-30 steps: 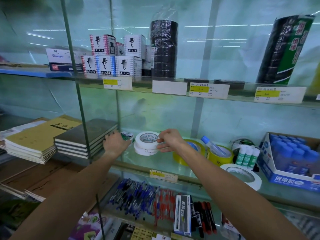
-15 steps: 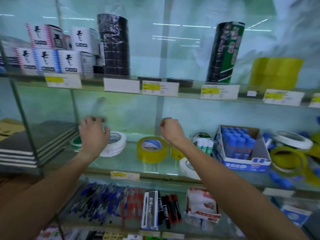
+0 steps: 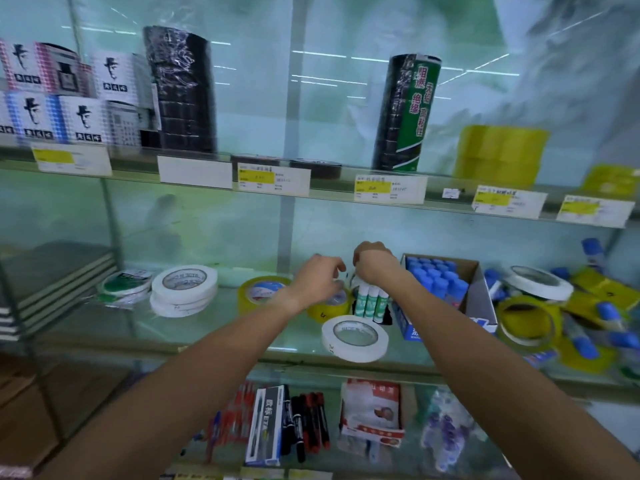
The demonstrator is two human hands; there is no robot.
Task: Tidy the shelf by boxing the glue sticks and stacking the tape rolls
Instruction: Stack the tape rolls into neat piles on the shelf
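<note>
- The glue stick box [image 3: 476, 299], open-topped and partly filled with blue-capped sticks, is serving as the landmark on the glass shelf [image 3: 207, 327].
- Just left of the box, 3 green-labelled glue sticks [image 3: 372, 301] are standing upright, not yet boxed; the right hand [image 3: 375, 265] is hovering over their caps with fingers curled down, though whether it is gripping them I cannot tell.
- The left hand [image 3: 320, 282] is reaching in left of that with fingers loosely curled over a yellow tape roll [image 3: 329, 308], gripping nothing that shows.
- Stacking is looking partly done: far left of the box, white tape rolls [image 3: 185, 289] are sitting stacked, with a green-and-white roll [image 3: 124, 287] beyond.
- Loose rolls are remaining: a yellow one [image 3: 259, 292] left of the box and a white one [image 3: 355, 337] in front of it.
- Right of the box, more loose glue sticks [image 3: 585, 344] and tape rolls [image 3: 530, 320] are lying jumbled, so most of the job is probably left.
- The white roll in front is crowding the reach to the 3 sticks.
</note>
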